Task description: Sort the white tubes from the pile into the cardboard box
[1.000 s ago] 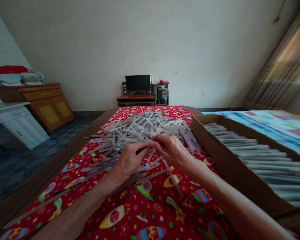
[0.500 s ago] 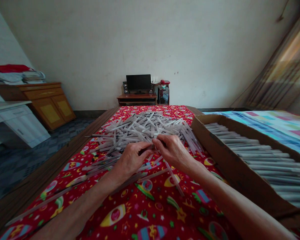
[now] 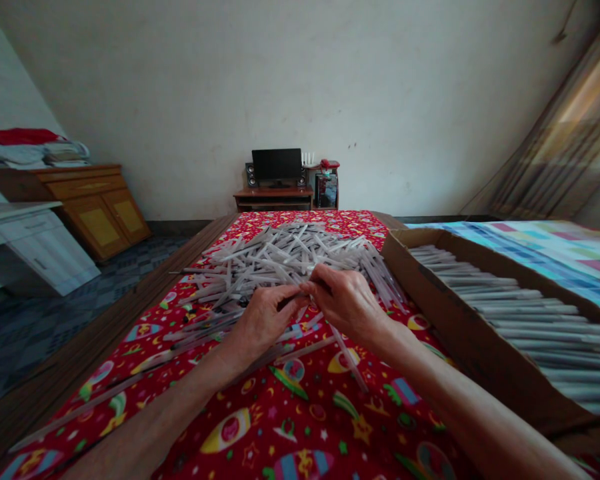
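My left hand and my right hand meet fingertip to fingertip above the near side of a heap of slim translucent tubes. Both are closed in a pinch, and whatever sits between the fingertips is too small and covered to name. Below my right hand a single loose tube lies slantwise on the red patterned cloth. More tubes, some with dark ends, are scattered under and beside my left hand.
To the right stands a long cardboard box holding rows of grey-white tubes. Beyond it is a checked bed cover. A monitor on a small desk is against the far wall; a wooden cabinet stands at left.
My right hand has shifted slightly, its fingers curling closer against my left fingertips. My left hand, the heap and the box look the same.
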Available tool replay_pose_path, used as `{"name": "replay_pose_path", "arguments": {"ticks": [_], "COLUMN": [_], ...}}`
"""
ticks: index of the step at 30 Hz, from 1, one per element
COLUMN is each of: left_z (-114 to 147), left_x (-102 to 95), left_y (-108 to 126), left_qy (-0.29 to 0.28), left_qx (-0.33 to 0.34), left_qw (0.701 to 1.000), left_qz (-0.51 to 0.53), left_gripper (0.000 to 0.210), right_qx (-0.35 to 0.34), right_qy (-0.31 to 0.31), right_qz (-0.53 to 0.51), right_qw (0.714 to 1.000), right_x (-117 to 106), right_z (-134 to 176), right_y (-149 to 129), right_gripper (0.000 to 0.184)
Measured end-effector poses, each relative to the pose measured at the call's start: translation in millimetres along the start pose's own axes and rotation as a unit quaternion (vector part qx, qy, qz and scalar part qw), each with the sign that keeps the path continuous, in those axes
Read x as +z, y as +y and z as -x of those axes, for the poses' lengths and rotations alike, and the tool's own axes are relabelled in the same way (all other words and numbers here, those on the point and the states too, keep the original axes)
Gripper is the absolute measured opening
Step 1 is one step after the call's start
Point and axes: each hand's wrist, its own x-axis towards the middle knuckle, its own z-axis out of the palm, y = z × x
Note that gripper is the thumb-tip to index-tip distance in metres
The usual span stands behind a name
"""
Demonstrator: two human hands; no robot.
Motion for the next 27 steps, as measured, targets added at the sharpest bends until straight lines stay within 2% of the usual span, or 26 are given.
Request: {"name": "replay_pose_path", "arguments": {"ticks": [3, 5, 8, 10, 13, 15, 17, 20, 27], "left_z": [0.6, 0.1, -2.2, -4.8, -9.5, -12.2, -13.8, -14.1, -14.2], "left_x": [1.4, 1.3, -0.6, -3.0, -7.2, -9.4, -10.7, -12.0, -11.4], "left_y": [1.4, 0.7, -3.8, -8.0, -13.1, -14.9, -15.9, -17.0, -19.3], "left_qy": [-0.023, -0.019, 0.033, 0.091, 0.161, 0.196, 0.218, 0.217, 0.204], "left_qx": [-0.005, -0.004, -0.052, -0.114, -0.183, -0.208, -0.212, -0.194, -0.189], "left_qw": [1.000, 1.000, 0.985, 0.937, 0.827, 0.773, 0.743, 0.724, 0.726], "left_qz": [-0.007, 0.015, 0.159, 0.319, 0.507, 0.567, 0.597, 0.626, 0.628], "left_gripper": [0.025, 0.025, 0.024, 0.028, 0.023, 0.020, 0.021, 0.023, 0.024], "right_qx": [0.015, 0.018, 0.051, 0.081, 0.115, 0.149, 0.183, 0.207, 0.211], "right_qy": [0.012, 0.001, -0.004, -0.010, -0.082, -0.158, -0.224, -0.267, -0.277], "right_qz": [-0.005, -0.063, -0.145, -0.120, 0.036, 0.144, 0.213, 0.254, 0.264], "right_qw": [1.000, 0.998, 0.988, 0.989, 0.989, 0.965, 0.933, 0.906, 0.900], "right_x": [-3.5, -10.6, -27.7, -39.4, -47.7, -45.2, -38.7, -30.2, -29.5], "right_z": [-2.7, -6.3, -13.2, -16.9, -17.1, -13.2, -7.6, -0.2, 5.0], "right_y": [-1.6, 0.1, 12.0, 27.5, 58.2, 78.4, 94.3, 108.1, 113.0], "right_gripper": [0.036, 0.044, 0.051, 0.048, 0.034, 0.023, 0.022, 0.027, 0.028]}}
